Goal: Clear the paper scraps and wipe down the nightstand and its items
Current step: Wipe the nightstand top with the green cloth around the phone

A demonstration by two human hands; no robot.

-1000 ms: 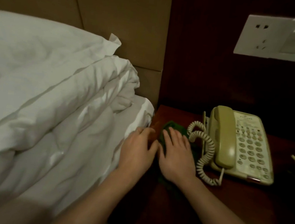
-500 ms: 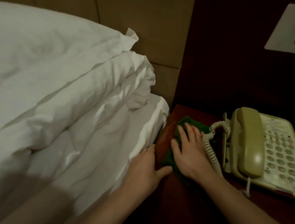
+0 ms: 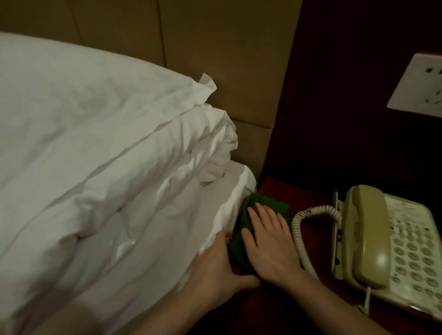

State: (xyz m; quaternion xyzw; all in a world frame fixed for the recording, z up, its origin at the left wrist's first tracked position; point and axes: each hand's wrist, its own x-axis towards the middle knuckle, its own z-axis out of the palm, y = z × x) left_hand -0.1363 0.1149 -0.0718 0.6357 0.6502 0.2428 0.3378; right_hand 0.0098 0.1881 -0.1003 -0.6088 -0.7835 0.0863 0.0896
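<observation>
We are mid-wipe: our right hand [image 3: 269, 244] presses flat on the green cloth [image 3: 241, 241]; our left hand [image 3: 216, 271] rests against the bedsheet [image 3: 150, 242], grasping nothing we can see. Next sweep: toward the phone [image 3: 392, 253] at three o'clock.

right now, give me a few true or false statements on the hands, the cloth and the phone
1. The right hand lies flat on the green cloth. True.
2. The handset is off the phone. False: it sits in its cradle.
3. The left hand is at the bedsheet edge beside the cloth. True.
4. The cloth lies right of the phone. False: it lies left, between bed and phone.
5. The coiled cord runs beside the right hand. True.
</observation>
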